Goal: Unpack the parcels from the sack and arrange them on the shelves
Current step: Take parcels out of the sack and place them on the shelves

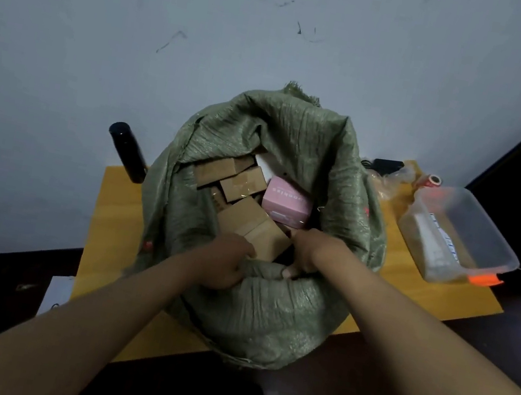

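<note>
Sack point(254, 300) sits on the bench point(118, 207), mouth open. My left grip point(223, 264) and right grip point(310, 253) each curl round the near rim, holding it apart. Cardboard parcel point(256, 231) lies right between both grips, pink box point(288, 202) just beyond my right. Parcels look small, light, stiff; I'd take one by opposite flat faces, taped tops may be slick.

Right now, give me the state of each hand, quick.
Left hand: gripping the near rim of the green sack.
Right hand: fingers curled over the sack's rim beside a brown cardboard box; holding the rim.
</note>
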